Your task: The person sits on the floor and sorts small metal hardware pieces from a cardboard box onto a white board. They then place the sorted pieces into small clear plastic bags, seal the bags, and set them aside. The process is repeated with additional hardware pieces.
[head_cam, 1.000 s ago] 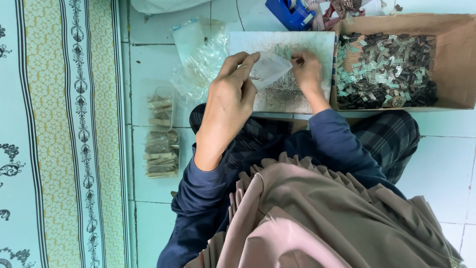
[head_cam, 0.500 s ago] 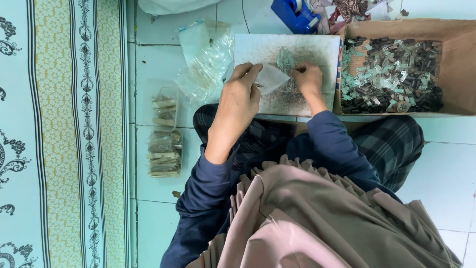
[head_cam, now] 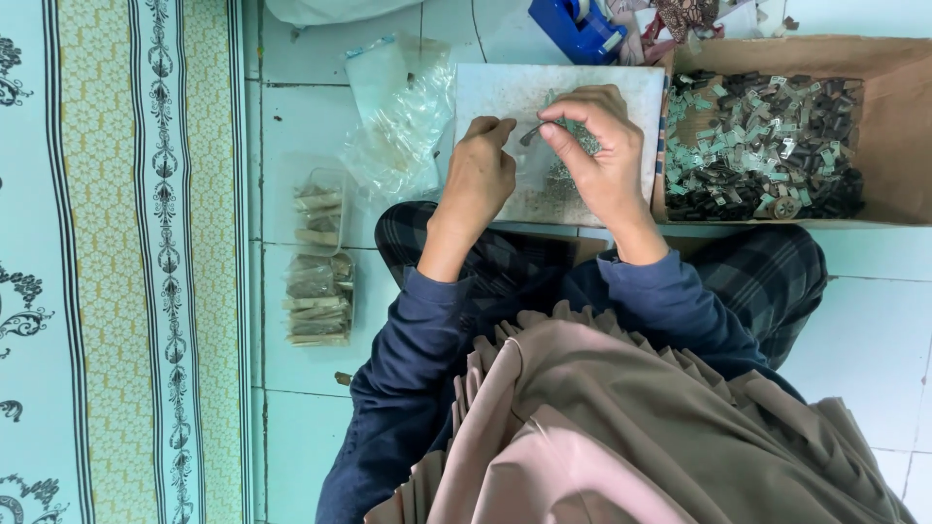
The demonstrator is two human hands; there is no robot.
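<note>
My left hand [head_cam: 481, 175] and my right hand [head_cam: 600, 150] meet over a white board [head_cam: 505, 92] that lies on the floor in front of my lap. Between their fingertips they pinch a small clear plastic bag [head_cam: 536, 146] with small grey metal pieces in it. More of these pieces lie on the board under my right hand. Both hands grip the bag's top edge, the left from the left side, the right from above.
An open cardboard box [head_cam: 888, 126] full of small dark and greenish metal parts stands at the right. A heap of empty clear bags [head_cam: 403, 116] lies left of the board. Filled packets [head_cam: 316, 257] are stacked further left. A blue tape dispenser [head_cam: 578, 29] sits behind the board. A patterned mat [head_cam: 126, 262] covers the left.
My right hand has moved left from the box side to the bag and now pinches its top. My left hand has drawn closer to my lap, still on the bag.
</note>
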